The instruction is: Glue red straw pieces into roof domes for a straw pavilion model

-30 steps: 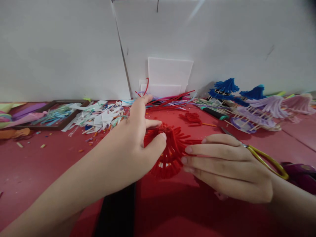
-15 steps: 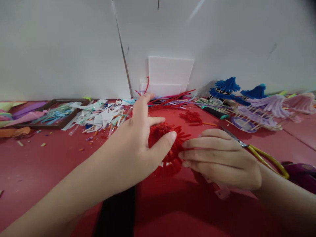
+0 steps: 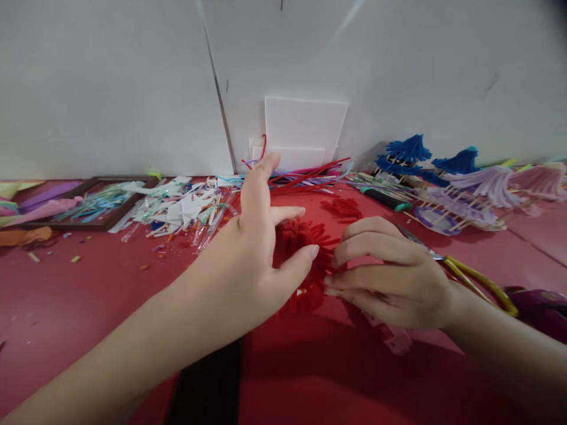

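A red fringed pipe-cleaner piece [image 3: 309, 248], round with many stubby fuzzy strands, stands on the red tabletop between my hands. My left hand [image 3: 254, 257] is beside it on the left, index finger and thumb stretched out and apart; its lower fingers are partly hidden behind the hand. At the piece's right edge, my right hand [image 3: 390, 271] has its fingers bent and fingertips pressed together on the red strands. A little pale pink plastic item [image 3: 396, 340] lies partly under the right hand. Beyond the piece sits a small heap of cut red pipe cleaners [image 3: 343, 208].
Yellow-handled scissors [image 3: 481, 280] lie right of my right hand. Blue and lilac fringed stick models [image 3: 460, 183] stand at the back right. Loose pipe cleaners [image 3: 305, 177] lie before white boards [image 3: 305, 124]. Scraps [image 3: 190, 206] and a brown frame [image 3: 106, 221] are at left.
My right hand's fingers have bent more and its knuckles have risen slightly at the red piece's edge. The left hand has shifted slightly right, still spread.
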Action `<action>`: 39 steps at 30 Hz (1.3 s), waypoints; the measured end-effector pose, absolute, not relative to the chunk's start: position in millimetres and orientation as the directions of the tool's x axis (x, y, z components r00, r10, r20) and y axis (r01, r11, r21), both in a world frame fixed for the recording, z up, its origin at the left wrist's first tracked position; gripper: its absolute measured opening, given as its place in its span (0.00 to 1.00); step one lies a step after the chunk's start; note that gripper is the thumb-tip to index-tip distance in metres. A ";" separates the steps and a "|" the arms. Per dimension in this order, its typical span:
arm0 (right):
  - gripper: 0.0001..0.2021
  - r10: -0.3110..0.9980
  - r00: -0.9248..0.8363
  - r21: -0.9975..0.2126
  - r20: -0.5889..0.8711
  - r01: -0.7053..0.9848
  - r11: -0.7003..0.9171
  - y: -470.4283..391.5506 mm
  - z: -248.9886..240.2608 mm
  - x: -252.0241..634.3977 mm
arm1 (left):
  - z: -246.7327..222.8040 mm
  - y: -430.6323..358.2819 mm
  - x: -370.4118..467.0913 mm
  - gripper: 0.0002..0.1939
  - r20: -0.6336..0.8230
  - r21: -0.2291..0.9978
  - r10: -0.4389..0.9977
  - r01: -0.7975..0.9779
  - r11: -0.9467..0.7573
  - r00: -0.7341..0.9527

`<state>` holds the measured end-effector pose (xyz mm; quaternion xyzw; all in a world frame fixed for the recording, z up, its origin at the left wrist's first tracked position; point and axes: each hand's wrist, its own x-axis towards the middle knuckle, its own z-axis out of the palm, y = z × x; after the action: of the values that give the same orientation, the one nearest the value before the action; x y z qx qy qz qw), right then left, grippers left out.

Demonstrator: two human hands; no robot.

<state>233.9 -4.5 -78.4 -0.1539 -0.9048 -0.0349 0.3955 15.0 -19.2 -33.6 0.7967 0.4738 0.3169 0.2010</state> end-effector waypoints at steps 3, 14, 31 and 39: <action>0.04 0.258 -0.649 -0.055 0.716 0.316 0.947 -5.8 -78.0 233.4 | -33.6 -20.1 14.9 0.46 0.317 0.603 0.881 0.642 -0.473 0.351; 0.04 0.296 -0.657 0.015 0.694 0.424 0.906 -13.5 -74.4 233.3 | -36.7 -20.5 15.7 0.45 0.352 0.546 0.859 0.664 -0.511 0.371; 0.09 0.316 -0.639 -0.024 0.701 0.423 0.906 -14.4 -78.1 230.8 | -19.9 -15.6 -0.8 0.44 0.212 0.596 0.909 0.690 -0.410 0.358; 0.13 0.312 -0.584 0.042 0.749 0.512 0.858 -14.1 -78.6 225.8 | -16.0 0.0 -20.0 0.41 0.103 0.626 0.869 0.648 -0.434 0.483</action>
<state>225.8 -14.1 -78.6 -0.2337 -0.8808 -0.1276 0.3915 -20.0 0.0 -16.0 0.8201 0.4625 0.2109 0.2627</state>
